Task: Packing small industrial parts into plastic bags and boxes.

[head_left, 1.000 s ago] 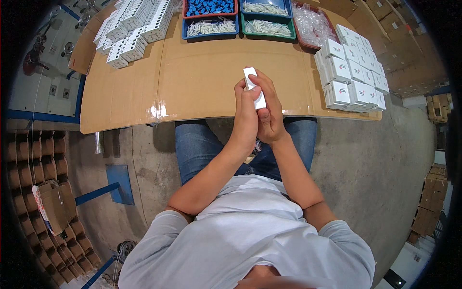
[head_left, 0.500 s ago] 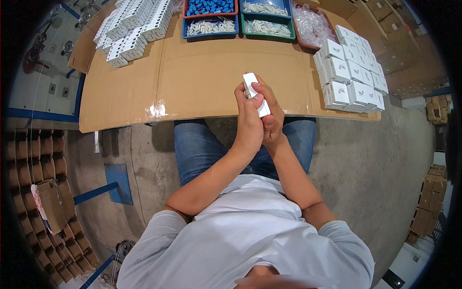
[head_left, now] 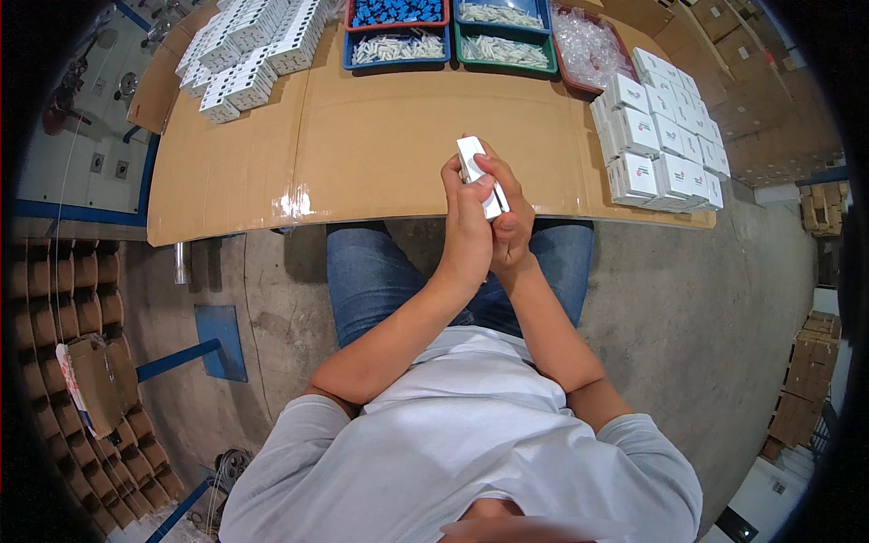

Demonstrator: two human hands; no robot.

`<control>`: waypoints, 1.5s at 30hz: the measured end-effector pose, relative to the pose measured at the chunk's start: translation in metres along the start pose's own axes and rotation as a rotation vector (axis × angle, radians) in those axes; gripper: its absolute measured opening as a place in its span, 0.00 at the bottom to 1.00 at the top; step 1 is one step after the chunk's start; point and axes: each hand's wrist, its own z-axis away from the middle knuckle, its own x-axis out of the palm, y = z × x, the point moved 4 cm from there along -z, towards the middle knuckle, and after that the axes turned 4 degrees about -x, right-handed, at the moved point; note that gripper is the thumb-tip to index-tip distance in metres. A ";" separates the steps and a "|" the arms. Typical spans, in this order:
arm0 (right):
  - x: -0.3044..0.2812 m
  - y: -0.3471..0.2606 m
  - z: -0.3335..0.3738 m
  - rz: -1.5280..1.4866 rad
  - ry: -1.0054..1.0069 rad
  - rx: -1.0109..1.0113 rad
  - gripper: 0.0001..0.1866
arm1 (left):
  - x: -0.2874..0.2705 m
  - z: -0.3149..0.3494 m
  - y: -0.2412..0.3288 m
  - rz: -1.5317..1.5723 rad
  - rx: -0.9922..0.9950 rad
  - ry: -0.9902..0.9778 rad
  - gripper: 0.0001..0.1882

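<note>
A small white box [head_left: 470, 158] is held upright and slightly tilted between my two hands, just over the table's near edge. My left hand [head_left: 466, 213] is closed round its left side, with the thumb pressed on its face. From the right, my right hand [head_left: 512, 217] wraps the box, thumb laid across the upper part. A dark gap shows along the right side of the box near its lower end. The fingers hide most of the rest of it.
The cardboard-covered table [head_left: 389, 154] holds stacked white boxes with dark spots [head_left: 240, 77] at far left and stacked white cartons [head_left: 665, 136] at right. At the back stand trays of blue parts [head_left: 396, 13], white plugs [head_left: 504, 52] and clear plastic pieces [head_left: 588, 50].
Both hands stay in nearly the same place. The box has turned slightly, so that a dark gap near its lower end now shows; my right fingers have shifted a little.
</note>
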 end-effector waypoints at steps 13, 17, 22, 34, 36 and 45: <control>-0.017 -0.007 -0.022 -0.274 0.056 0.332 0.38 | -0.007 -0.012 0.024 -0.149 0.211 -0.129 0.33; -0.024 -0.010 -0.022 -0.443 0.003 0.593 0.35 | -0.012 -0.012 0.026 -0.515 0.611 -0.151 0.41; -0.027 -0.021 -0.026 -0.461 -0.041 0.532 0.34 | -0.009 -0.016 0.026 -0.661 0.752 -0.264 0.51; -0.033 -0.025 -0.032 0.054 -0.166 0.229 0.35 | -0.007 -0.002 0.026 0.002 -0.226 -0.304 0.40; -0.032 -0.025 -0.032 0.061 -0.151 0.177 0.35 | -0.004 -0.002 0.028 -0.041 -0.192 -0.268 0.35; -0.030 -0.018 -0.029 0.035 -0.140 0.147 0.36 | -0.006 -0.007 0.022 -0.041 -0.173 -0.236 0.33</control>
